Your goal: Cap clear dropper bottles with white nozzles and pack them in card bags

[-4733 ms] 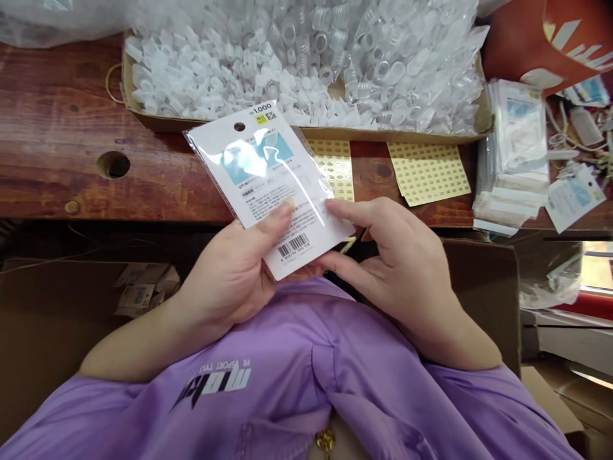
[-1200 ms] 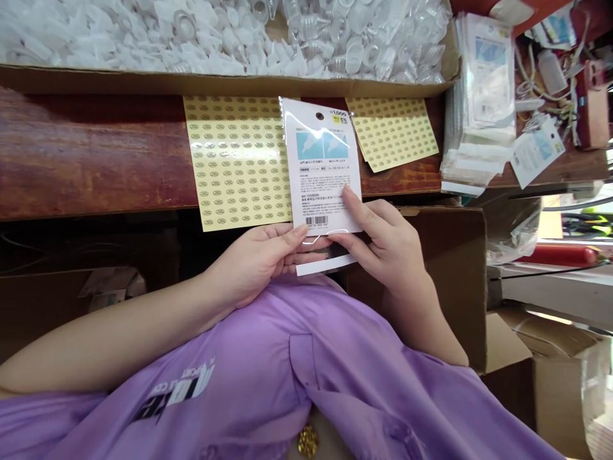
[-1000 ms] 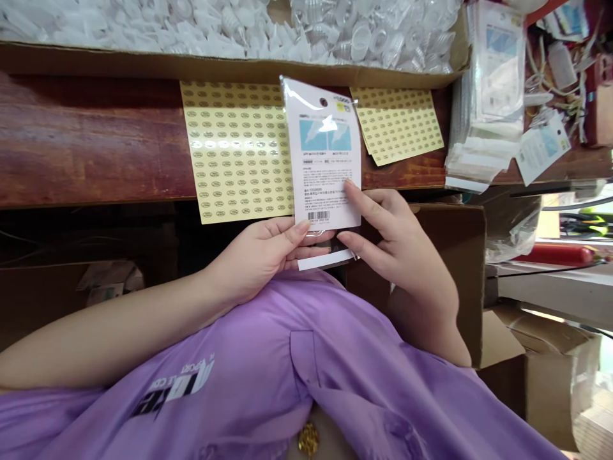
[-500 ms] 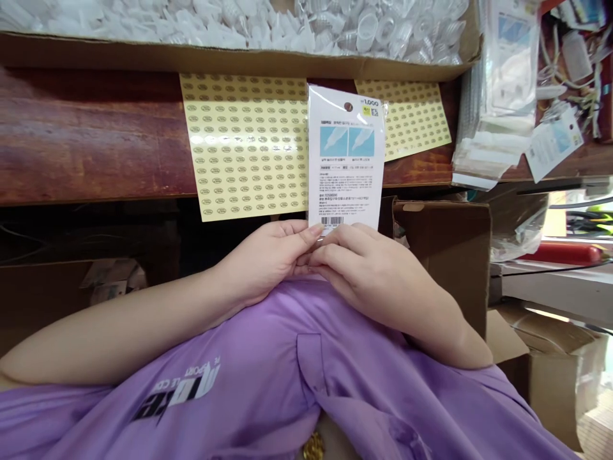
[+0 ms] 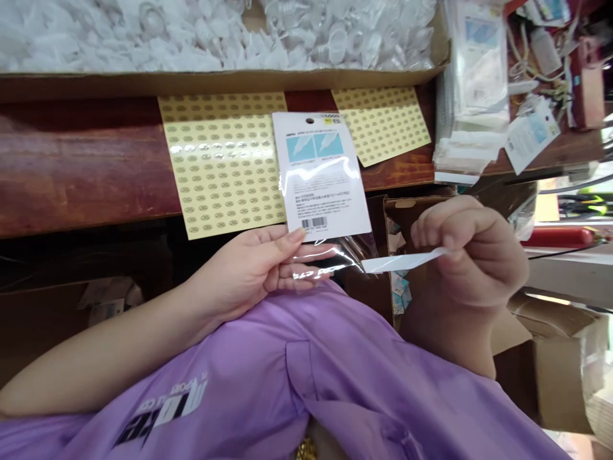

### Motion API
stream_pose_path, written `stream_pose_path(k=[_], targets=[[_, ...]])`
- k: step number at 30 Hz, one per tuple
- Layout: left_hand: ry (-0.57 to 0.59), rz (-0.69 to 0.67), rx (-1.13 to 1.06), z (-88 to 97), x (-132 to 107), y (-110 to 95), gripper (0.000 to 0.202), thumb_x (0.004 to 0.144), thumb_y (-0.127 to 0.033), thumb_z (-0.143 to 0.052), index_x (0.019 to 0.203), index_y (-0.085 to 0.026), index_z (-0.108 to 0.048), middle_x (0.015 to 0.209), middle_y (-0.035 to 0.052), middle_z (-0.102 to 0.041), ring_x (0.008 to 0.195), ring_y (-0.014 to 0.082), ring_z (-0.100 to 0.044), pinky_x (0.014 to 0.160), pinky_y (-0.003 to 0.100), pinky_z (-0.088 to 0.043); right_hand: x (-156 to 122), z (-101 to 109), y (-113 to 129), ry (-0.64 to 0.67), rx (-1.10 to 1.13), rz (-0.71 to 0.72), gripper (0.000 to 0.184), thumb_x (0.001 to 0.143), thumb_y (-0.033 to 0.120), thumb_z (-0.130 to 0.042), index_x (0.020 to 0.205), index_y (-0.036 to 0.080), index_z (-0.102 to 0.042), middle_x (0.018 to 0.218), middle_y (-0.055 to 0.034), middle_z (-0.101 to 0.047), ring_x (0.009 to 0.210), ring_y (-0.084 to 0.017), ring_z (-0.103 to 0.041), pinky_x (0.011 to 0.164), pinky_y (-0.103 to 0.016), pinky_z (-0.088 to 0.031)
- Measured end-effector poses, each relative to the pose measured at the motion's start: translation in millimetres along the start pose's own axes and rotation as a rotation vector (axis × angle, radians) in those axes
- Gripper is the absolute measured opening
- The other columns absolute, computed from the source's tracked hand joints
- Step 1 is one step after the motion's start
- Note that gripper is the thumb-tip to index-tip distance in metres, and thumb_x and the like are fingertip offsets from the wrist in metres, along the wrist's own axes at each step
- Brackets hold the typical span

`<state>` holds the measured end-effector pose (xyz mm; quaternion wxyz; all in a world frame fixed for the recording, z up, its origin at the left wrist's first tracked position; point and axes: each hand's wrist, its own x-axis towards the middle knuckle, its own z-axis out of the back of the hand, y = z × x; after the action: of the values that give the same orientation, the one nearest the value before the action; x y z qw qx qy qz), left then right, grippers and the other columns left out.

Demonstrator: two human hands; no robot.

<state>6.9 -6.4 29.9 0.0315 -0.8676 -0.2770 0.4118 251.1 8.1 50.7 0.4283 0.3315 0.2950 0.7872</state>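
Note:
A clear plastic bag with a printed white card point(image 5: 323, 185) inside lies in my left hand point(image 5: 268, 259). My left thumb presses on the card's lower left corner, by the barcode, and the fingers show through the clear bottom part of the bag. Off to the right, my right hand point(image 5: 472, 246) pinches the end of a thin whitish strip point(image 5: 402, 261). The strip's other end reaches the bag's lower right corner; it looks like the peel-off backing of the bag's flap. Behind the card lies a yellow sticker sheet point(image 5: 225, 166) with rows of small oval labels.
A cardboard box point(image 5: 215, 80) full of clear plastic nozzles and caps runs along the back. Another sticker sheet point(image 5: 383, 121) lies right of the card. Stacked clear bags point(image 5: 462, 137) and a loose card point(image 5: 531, 134) sit at the right. An open cardboard carton point(image 5: 421, 207) stands below.
My right hand has moved away from the left hand to the right, drawing out the whitish strip. The bag has tilted, and its clear lower part now shows.

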Motion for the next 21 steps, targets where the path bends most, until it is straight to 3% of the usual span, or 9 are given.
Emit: stream_pose_path(k=[3, 8, 12, 15, 17, 18, 21], targets=[[-0.017, -0.009, 0.026, 3.3, -9.6, -5.5, 0.016, 0.091, -0.02, -0.059, 0.088, -0.013, -0.073, 0.087, 0.01, -0.076, 0.069, 0.0172, -0.073, 0.064, 0.022, -0.06, 3.5, 2.5, -23.7, -0.207, 0.26, 0.011, 0.024, 0.088, 0.036, -0.051, 0.074, 0.024, -0.035, 0.066, 0.0001, -0.03, 0.05, -0.013, -0.034, 0.04, -0.027, -0.028], [-0.076, -0.048, 0.028, 8.6, -31.8, -17.3, 0.009, 0.08, -0.031, -0.074, 0.08, -0.022, -0.076, 0.089, 0.0056, -0.077, 0.064, 0.0129, -0.071, 0.069, 0.018, -0.058, 36.6, 12.8, -57.2, -0.242, 0.235, -0.001, 0.035, 0.089, 0.051, -0.048, 0.077, 0.024, -0.029, 0.068, 0.0021, -0.033, 0.051, -0.011, -0.036, 0.04, -0.023, -0.03], [-0.118, -0.02, 0.166, 9.9, -37.5, -27.8, 0.019, 0.079, -0.042, -0.072, 0.087, -0.026, -0.079, 0.095, 0.0035, -0.076, 0.078, 0.0187, -0.073, 0.08, 0.022, -0.058, 103.6, 46.8, -87.1, -0.185, 0.053, 0.003, 0.038, 0.091, 0.058, -0.047, 0.083, 0.022, -0.038, 0.071, 0.0029, -0.045, 0.054, -0.007, -0.046, 0.046, -0.021, -0.041], [-0.094, -0.003, 0.208, 7.7, -34.6, -32.0, 0.02, 0.079, -0.045, -0.071, 0.085, -0.029, -0.08, 0.093, 0.0028, -0.076, 0.084, 0.0222, -0.073, 0.082, 0.024, -0.058, 171.2, 82.6, -105.4, -0.22, -0.306, -0.16, 0.027, 0.096, 0.044, -0.044, 0.092, 0.017, -0.045, 0.079, 0.0026, -0.056, 0.068, -0.004, -0.057, 0.055, -0.014, -0.043], [-0.089, -0.008, 0.214, 7.9, -31.6, -32.3, 0.015, 0.078, -0.042, -0.071, 0.086, -0.033, -0.079, 0.097, 0.0008, -0.076, 0.091, 0.0239, -0.072, 0.084, 0.027, -0.058, 214.2, 103.0, -115.6, -0.235, -0.392, -0.207, 0.028, 0.096, 0.035, -0.041, 0.102, 0.009, -0.049, 0.084, 0.0015, -0.059, 0.073, -0.002, -0.059, 0.059, -0.011, -0.042], [-0.095, -0.016, 0.216, 8.8, -30.1, -31.9, 0.012, 0.079, -0.04, -0.071, 0.087, -0.035, -0.079, 0.1, -0.0005, -0.075, 0.095, 0.024, -0.072, 0.086, 0.027, -0.057, 232.8, 111.2, -121.0, -0.238, -0.428, -0.215, 0.033, 0.095, 0.033, -0.039, 0.106, 0.005, -0.049, 0.086, 0.0009, -0.06, 0.074, -0.002, -0.059, 0.061, -0.011, -0.041], [-0.096, -0.023, 0.22, 13.8, -26.0, -29.7, 0.013, 0.083, -0.035, -0.067, 0.086, -0.034, -0.079, 0.106, -0.0011, -0.074, 0.098, 0.0222, -0.071, 0.09, 0.025, -0.054, 271.6, 128.0, -140.5, -0.229, -0.546, -0.21, 0.059, 0.098, 0.028, -0.008, 0.103, -0.009, -0.054, 0.083, 0.0008, -0.057, 0.065, 0.001, -0.056, 0.062, -0.014, -0.041]])
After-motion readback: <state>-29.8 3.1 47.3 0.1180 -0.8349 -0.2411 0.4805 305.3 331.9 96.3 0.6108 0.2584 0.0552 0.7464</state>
